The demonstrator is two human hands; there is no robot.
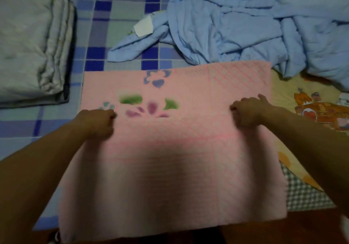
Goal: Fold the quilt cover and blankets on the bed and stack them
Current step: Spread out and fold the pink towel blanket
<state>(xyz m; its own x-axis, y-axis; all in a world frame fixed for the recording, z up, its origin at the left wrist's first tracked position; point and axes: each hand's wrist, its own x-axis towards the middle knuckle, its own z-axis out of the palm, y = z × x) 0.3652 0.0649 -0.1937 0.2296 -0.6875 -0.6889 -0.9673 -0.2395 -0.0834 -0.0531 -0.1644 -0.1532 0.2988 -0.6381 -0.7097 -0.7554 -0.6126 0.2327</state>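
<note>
A pink blanket (188,85) with a flower pattern lies spread across the near part of the bed, its front end hanging over the edge. My left hand (98,122) grips the blanket near its left edge with curled fingers. My right hand (249,111) grips it near the right edge in the same way. A crumpled light blue quilt (245,20) lies heaped at the back right. A folded grey quilt (28,41) sits at the back left.
The bed has a blue and green checked sheet (120,7). A yellow cartoon-print cover (311,107) lies under the pink blanket's right side, with a checked patch (306,192) below it. A white label (143,26) sticks out of the blue quilt.
</note>
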